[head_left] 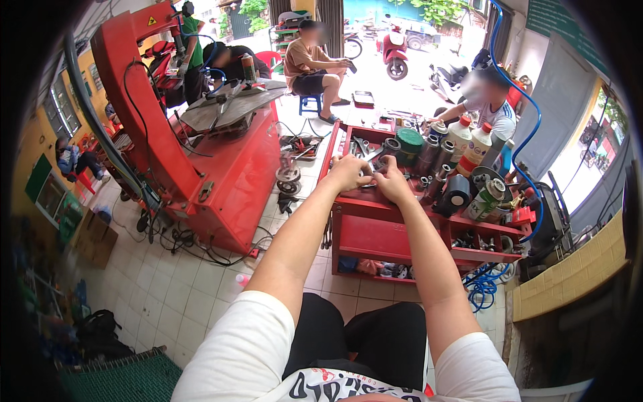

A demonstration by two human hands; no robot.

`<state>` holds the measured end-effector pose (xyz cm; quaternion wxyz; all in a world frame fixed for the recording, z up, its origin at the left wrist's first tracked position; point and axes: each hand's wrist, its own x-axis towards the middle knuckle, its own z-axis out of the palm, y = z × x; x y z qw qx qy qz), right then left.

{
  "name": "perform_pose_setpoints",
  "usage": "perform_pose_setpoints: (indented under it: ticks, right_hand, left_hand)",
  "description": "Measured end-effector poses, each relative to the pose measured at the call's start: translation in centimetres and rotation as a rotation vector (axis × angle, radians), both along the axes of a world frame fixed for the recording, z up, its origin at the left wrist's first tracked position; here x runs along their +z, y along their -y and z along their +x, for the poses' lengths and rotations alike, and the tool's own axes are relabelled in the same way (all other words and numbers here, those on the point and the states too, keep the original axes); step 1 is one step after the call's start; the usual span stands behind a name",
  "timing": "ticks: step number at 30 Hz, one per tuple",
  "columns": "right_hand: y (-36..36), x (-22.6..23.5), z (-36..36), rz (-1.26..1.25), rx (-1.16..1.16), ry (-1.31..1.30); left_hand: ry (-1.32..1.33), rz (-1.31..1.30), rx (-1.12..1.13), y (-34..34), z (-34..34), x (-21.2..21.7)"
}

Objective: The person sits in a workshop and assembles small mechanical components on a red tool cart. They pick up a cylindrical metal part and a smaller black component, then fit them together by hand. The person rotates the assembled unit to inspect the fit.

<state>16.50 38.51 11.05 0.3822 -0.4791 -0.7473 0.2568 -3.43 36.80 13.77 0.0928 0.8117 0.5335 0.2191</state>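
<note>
Small metal part (371,173): located nearer you and left of the green tub (409,142). Your left hand (348,173) and right hand (390,179) form a closed grip around it; the finger contact is partly hidden. For steady work, brace both wrists on the red counter (372,199). Avoid knocking the wrenches (362,148) left of the tub or the red-capped bottles (459,136) right of it.

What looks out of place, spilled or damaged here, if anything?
Nothing looks clearly spilled or damaged. Two untidy spots stand out: black cables sprawl loosely across the floor beside the red machine, and a blue hose bunches in messy loops by the red cart's right end. Both could perhaps catch feet.
</note>
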Motion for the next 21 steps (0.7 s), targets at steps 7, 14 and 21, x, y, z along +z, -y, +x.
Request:
perform_pose_setpoints:
  ticks: [7, 14, 21]
  right_hand:
    - [-0.3, -0.5, 0.2, 0.030, 0.055, -0.040]
    - [1.1, 0.8, -0.3, 0.042, 0.094, -0.016]
    - [-0.2, -0.6, -0.1, 0.043, 0.088, 0.030]
  left_hand:
    - [-0.018, -0.013, 0.000, 0.2, -0.3, 0.1]
    - [-0.002, -0.030, -0.003, 0.3, -0.6, 0.0]
    - [-0.014, -0.005, 0.002, 0.1, -0.4, -0.2]
